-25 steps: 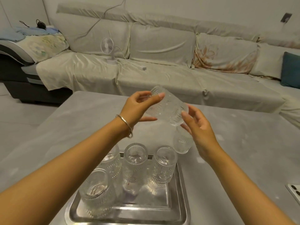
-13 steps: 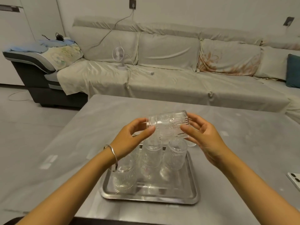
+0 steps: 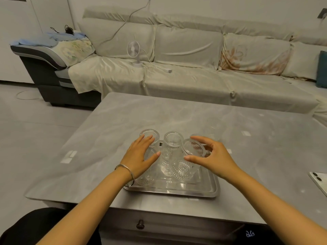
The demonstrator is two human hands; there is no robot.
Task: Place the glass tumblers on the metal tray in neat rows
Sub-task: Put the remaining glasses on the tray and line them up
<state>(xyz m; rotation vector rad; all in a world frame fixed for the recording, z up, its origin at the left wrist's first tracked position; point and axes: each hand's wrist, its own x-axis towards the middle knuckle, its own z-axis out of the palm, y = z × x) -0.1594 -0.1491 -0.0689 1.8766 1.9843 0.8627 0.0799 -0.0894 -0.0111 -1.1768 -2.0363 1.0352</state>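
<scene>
A metal tray (image 3: 177, 190) lies near the front edge of the grey table (image 3: 109, 131). Several ribbed glass tumblers stand on it: one at the back left (image 3: 149, 136), one in the middle (image 3: 172, 145) and one at the front left (image 3: 146, 178). My right hand (image 3: 215, 159) grips a tilted tumbler (image 3: 184, 167) by its rim, its base low over the tray's right half. Spread flat, my left hand (image 3: 140, 157) hovers over the front left tumbler, holding nothing. Behind my right fingers, another glass rim (image 3: 196, 136) shows partly.
A white phone (image 3: 319, 182) lies at the table's right edge. Beyond the table is a covered sofa (image 3: 185, 82) with a small fan (image 3: 134, 50) and a cable on it. A drawer knob (image 3: 140, 224) sits below the table's front edge.
The tumbler held level between both hands above the tray has come down, tilted, to the tray's right side. My left hand let go of it and moved left over the front left tumbler.
</scene>
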